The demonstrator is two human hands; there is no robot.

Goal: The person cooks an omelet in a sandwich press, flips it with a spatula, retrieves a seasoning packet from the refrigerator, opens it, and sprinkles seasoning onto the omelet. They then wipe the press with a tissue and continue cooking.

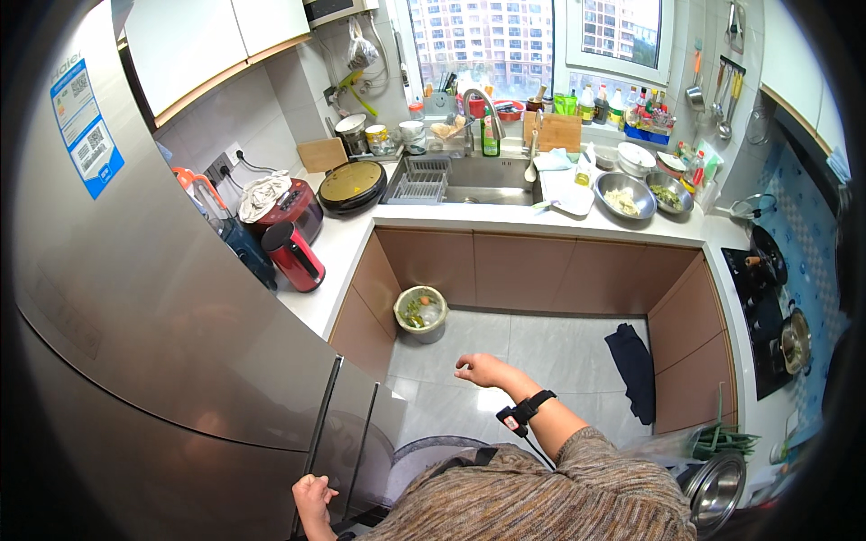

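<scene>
My left hand (312, 499) is at the edge of the lower door of a grey metal refrigerator (223, 406), its fingers curled on that edge. The fingertips are partly hidden. My right hand (484, 370) hangs over the tiled floor with bent fingers, holding nothing. A black strap with a small device (517, 418) and a cable is around the right wrist. Beyond the right hand, a small waste bin (433, 333) with food scraps stands against the brown cabinets.
A white counter (473, 216) carries a red kettle (293, 257), a sink (497, 181) and a steel bowl (626, 196) of pale food. At right are a black cooktop (756, 324) and a steel pot (795, 341). Dark cloth (632, 372) lies on the floor.
</scene>
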